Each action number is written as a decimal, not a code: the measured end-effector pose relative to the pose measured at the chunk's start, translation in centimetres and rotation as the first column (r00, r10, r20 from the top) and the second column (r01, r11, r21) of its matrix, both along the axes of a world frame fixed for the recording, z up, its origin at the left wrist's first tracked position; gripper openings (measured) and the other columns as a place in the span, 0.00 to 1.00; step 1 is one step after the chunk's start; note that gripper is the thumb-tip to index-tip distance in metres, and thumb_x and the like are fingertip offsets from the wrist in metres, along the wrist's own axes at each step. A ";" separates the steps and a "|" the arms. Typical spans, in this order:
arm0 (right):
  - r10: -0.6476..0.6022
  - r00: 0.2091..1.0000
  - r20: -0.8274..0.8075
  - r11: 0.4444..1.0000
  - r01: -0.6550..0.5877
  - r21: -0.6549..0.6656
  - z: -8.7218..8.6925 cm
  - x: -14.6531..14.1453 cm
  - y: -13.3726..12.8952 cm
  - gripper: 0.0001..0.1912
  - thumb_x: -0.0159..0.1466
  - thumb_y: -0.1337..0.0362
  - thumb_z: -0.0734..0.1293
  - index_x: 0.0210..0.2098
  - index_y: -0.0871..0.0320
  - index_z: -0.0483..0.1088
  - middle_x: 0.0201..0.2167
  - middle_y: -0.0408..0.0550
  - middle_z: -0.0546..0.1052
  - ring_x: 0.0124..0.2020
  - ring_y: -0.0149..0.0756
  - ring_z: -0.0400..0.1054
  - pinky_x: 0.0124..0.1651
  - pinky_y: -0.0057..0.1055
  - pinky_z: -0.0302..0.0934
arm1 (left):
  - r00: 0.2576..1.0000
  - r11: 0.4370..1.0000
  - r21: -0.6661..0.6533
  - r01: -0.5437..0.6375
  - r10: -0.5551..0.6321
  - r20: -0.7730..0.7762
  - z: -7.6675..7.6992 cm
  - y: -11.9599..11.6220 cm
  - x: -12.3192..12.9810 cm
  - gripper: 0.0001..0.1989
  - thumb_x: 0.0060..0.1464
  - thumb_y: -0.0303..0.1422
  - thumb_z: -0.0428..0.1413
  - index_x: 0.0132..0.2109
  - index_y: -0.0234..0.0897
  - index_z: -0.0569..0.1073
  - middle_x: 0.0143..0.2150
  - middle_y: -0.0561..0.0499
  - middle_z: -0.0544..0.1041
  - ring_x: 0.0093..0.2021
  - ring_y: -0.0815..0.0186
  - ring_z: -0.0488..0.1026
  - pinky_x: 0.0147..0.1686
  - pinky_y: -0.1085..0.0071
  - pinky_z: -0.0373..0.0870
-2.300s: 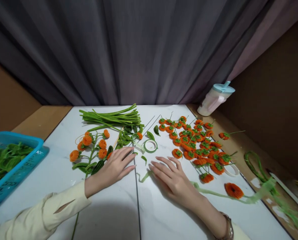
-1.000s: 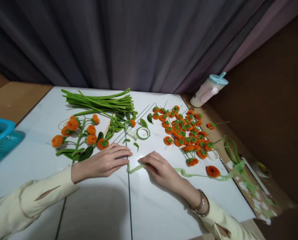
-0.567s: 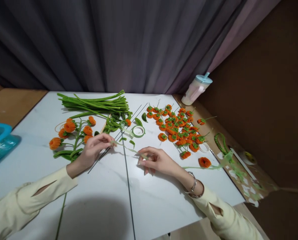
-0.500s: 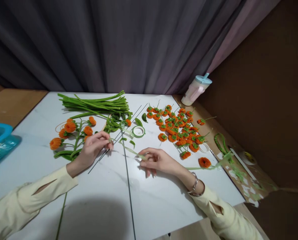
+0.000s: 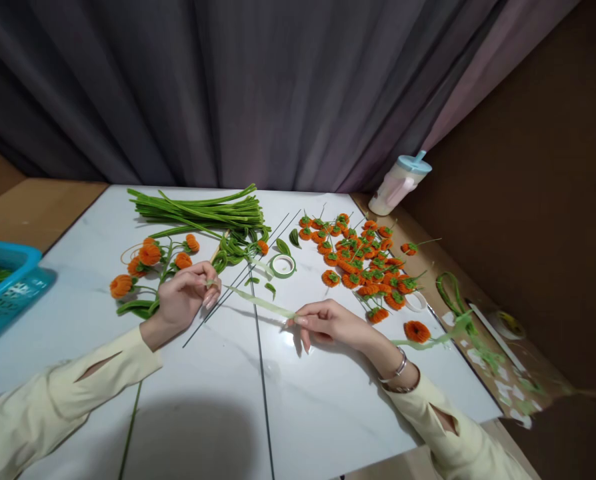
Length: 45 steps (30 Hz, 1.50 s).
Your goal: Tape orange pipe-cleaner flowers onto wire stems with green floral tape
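A pale green strip of floral tape [image 5: 261, 303] stretches between my hands above the white table [image 5: 328, 407]. My left hand [image 5: 185, 300] pinches its left end; whether something else is inside those fingers is hidden. My right hand [image 5: 335, 323], with bracelets at the wrist, grips the tape between thumb and fingers. Beside my left hand lies a green stem with several orange fuzzy flowers [image 5: 149, 253]. Thin dark wires [image 5: 238, 280] run diagonally under the tape. A roll of green tape [image 5: 283, 267] lies just beyond, near small green leaves [image 5: 283, 247].
Many orange flower heads [image 5: 363, 257] cover the right side. Green fuzzy stems [image 5: 198, 210] are bundled at the back. A blue basket [image 5: 15, 293] is at the left, a lidded cup [image 5: 399, 185] at the back right. One flower [image 5: 417, 331] lies near my right forearm.
The tape between my hands is pulled straighter and shows a longer span. My view has shifted slightly, so everything sits a little further right.
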State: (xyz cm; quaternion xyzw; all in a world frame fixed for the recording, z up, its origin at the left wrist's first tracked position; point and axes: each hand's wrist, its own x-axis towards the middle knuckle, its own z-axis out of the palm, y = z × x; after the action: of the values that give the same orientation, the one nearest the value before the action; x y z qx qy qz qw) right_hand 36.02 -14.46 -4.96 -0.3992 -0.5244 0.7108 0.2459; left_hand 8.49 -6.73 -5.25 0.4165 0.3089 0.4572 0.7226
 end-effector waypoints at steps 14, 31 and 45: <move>0.082 0.997 -0.007 0.996 -0.082 -0.034 -0.1 0.4 0.3 0.17 0.63 0.57 0.66 0.37 0.69 0.75 0.21 0.50 0.77 0.14 0.21 0.56 0.19 0.22 0.51 | 0.995 0.991 -0.085 0.101 -0.101 0.008 1.1 -0.3 0.3 0.04 0.40 0.28 0.55 0.28 0.32 0.70 0.32 0.40 0.78 0.29 0.62 0.73 0.28 0.68 0.70; 0.072 0.997 -0.001 0.997 -0.072 -0.038 0.4 0.3 0.2 0.17 0.63 0.58 0.66 0.42 0.68 0.74 0.26 0.50 0.78 0.16 0.21 0.59 0.19 0.21 0.55 | 0.987 0.997 -0.078 -0.024 0.011 -0.163 1.0 -0.4 0.7 0.16 0.43 0.30 0.66 0.39 0.35 0.70 0.28 0.53 0.76 0.27 0.73 0.72 0.30 0.81 0.70; 0.141 0.989 -0.033 0.989 -0.142 -0.030 -0.1 0.8 0.0 0.16 0.60 0.56 0.68 0.39 0.65 0.74 0.25 0.47 0.78 0.18 0.22 0.60 0.20 0.20 0.55 | 0.953 0.931 -0.230 0.282 -0.299 -0.043 0.8 -0.3 -0.4 0.11 0.38 0.33 0.64 0.27 0.36 0.70 0.17 0.54 0.66 0.18 0.71 0.61 0.20 0.73 0.61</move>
State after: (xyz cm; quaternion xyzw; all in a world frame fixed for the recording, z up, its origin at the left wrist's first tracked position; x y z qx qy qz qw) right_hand 36.77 -14.43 -5.04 -0.3538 -0.5359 0.7410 0.1964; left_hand 8.09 -7.06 -4.47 0.3917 0.3205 0.2915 0.8117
